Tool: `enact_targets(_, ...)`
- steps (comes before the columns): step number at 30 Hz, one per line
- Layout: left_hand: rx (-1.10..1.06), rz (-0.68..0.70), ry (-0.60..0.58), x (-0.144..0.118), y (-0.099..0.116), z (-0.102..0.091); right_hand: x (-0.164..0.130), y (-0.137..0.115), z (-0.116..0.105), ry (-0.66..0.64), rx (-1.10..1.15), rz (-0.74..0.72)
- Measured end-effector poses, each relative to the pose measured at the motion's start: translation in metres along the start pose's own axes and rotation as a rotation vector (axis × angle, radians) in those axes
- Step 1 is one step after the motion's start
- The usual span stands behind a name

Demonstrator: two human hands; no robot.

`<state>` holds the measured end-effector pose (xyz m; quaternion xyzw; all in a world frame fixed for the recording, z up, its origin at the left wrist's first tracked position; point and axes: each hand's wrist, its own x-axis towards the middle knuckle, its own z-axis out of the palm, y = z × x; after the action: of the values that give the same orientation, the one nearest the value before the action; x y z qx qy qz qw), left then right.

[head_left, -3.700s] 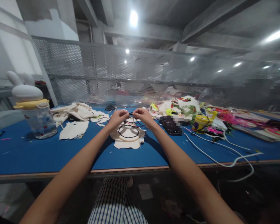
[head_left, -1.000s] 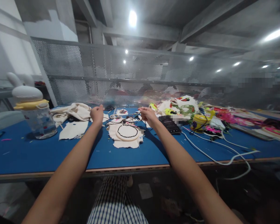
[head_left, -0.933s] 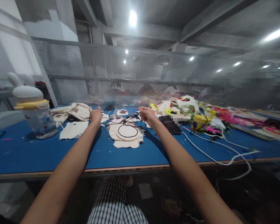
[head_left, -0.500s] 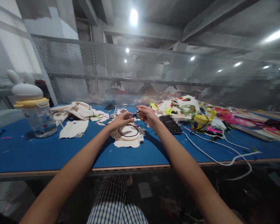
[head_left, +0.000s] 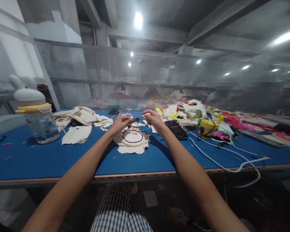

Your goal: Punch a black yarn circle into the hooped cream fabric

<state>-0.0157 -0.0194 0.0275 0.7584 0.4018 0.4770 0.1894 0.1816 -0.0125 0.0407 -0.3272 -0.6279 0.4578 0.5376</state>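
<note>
Just behind an embroidery hoop [head_left: 132, 145], my left hand [head_left: 122, 124] pinches a dark thread [head_left: 136, 120]. My right hand [head_left: 154, 120] is closed with its fingertips on the same thread, which runs loosely between the two hands. Cream cloth [head_left: 130, 150] is stretched in the hoop, its frayed edges spreading onto the blue table. A black ring outline [head_left: 132, 142] of stitching or cord shows on the cloth. Whether a needle is in either hand is too small to tell.
A water bottle with rabbit ears [head_left: 41, 119] and cream cloth pieces [head_left: 76, 134] stand or lie left. Rightward are a black phone [head_left: 176, 129], a yellow cup [head_left: 206, 128], a white cable [head_left: 207, 158] and heaped yarn [head_left: 234, 120]. A perforated metal screen [head_left: 135, 77] rises behind.
My hands have moved apart, the left one shifting leftward. The dark thread that was bunched between them is now drawn out longer.
</note>
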Motion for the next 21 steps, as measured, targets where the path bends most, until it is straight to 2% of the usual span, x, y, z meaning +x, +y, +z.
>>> enact_targets(6, -0.019, 0.096, -0.012, -0.001, -0.005, 0.003, -0.004, 0.001, 0.008, -0.118, -0.121, 0.037)
enact_targets(14, -0.039, 0.089, -0.009, 0.000, -0.006, 0.006, -0.005, 0.008, 0.014, -0.187, -0.151, 0.042)
enact_targets(19, 0.025, 0.048, 0.016, 0.001, -0.006, 0.007, -0.004, 0.007, 0.014, -0.170, -0.097, 0.033)
enact_targets(21, 0.106, 0.083, 0.078, -0.001, -0.002, 0.007, -0.004, 0.006, 0.015, -0.143, -0.097, 0.020)
